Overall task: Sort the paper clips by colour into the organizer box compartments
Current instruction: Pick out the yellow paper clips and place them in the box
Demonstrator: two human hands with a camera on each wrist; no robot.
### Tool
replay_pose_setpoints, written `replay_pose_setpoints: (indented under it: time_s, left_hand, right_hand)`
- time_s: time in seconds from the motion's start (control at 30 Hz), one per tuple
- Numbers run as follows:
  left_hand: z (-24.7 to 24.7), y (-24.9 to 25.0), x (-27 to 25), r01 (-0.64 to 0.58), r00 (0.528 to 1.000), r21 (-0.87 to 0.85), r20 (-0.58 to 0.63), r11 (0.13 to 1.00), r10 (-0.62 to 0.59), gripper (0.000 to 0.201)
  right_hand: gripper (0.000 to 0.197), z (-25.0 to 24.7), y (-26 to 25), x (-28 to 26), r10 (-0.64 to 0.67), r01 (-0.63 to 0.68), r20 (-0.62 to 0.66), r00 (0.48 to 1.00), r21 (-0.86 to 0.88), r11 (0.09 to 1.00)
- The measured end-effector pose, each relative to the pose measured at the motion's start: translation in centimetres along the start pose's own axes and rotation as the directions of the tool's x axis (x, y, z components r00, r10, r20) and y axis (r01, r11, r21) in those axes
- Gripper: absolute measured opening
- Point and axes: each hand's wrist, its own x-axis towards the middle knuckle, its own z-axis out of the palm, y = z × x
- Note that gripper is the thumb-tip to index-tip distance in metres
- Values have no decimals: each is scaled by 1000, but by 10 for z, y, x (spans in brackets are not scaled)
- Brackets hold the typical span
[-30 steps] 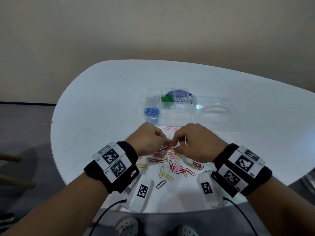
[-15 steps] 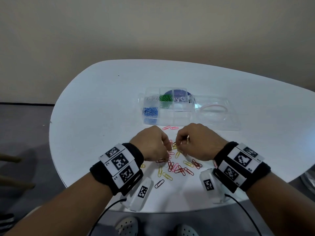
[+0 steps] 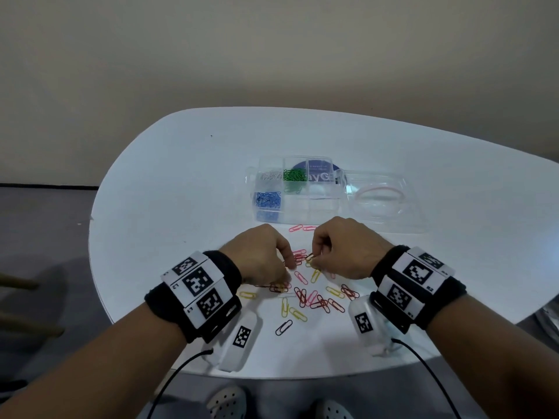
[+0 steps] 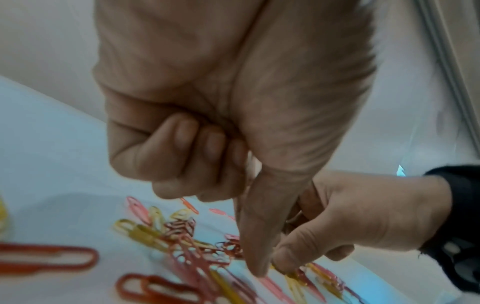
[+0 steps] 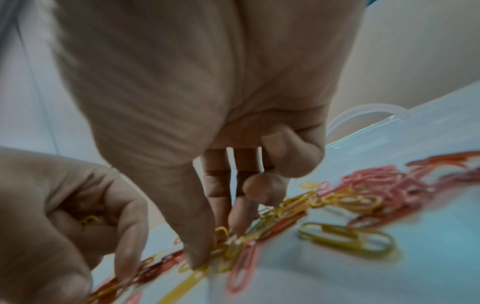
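Observation:
Loose red, pink and yellow paper clips point(image 3: 311, 294) lie scattered on the white table point(image 3: 187, 182) between my hands. My right hand point(image 3: 314, 259) pinches a yellow clip point(image 5: 221, 232) at the pile's far edge with thumb and fingers. My left hand point(image 3: 287, 269) is curled, its thumb point(image 4: 259, 236) pointing down at the pile; the right wrist view shows a yellow clip point(image 5: 88, 220) held inside its fingers. Beyond the hands stands the clear organizer box point(image 3: 320, 207), with green clips point(image 3: 294, 176), blue clips point(image 3: 268, 200) and silver clips point(image 3: 269, 176) in separate compartments.
The box's clear lid point(image 3: 384, 207) lies open to the right. Two pink clips point(image 3: 302, 228) sit just in front of the box. A dark clip point(image 3: 283, 327) lies alone near the table's front edge. The table's left side is bare.
The hands met fingertip to fingertip above the pile a second ago. They have since parted: the left drew back toward me, the right dipped onto the pile.

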Motion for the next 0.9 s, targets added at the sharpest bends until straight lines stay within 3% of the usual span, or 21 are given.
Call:
replay_pose_setpoints:
  time_s: [0.13,0.2,0.33,0.43,0.67,0.8,0.87,0.9]
  left_hand:
    - [3,6,1,-42,999,-68,-1,997,42,5]
    - [7,12,3,-42,999,-103,6,994,43,1]
    - [19,26,12,-2,1000,-44,-25,999,1,23]
    - [25,35,17,32,995,105,-94,994,-22,32]
    - [20,34,16,20,997,133,70,991,-30,21]
    - [13,30,9,54,995,-3,79,999,-53,22]
    - [6,28,2,101,992,-195,94,976,-83,22]
    - [2,26,-1,143,987,-368,125,919,-104,23]
  right_hand:
    - [11,-1,0,1,22,-23,43,999,15,1000]
    - [10,-6,2,0,20,-21,5,1000,29,999]
    - [7,-21,11,-7,3,5,-82,997,104,995]
    - [11,-24,16,-18,-4,8,-35,999,113,994]
    - [10,-6,13,-48,-11,10,101,995,7,1000]
    - [2,4,7,-51,-15,22,85,996,-83,996]
    - [5,5,4,-51,-16,25,85,996,-103,994]
    - [5,5,3,-51,-17,27,91,996,-107,994]
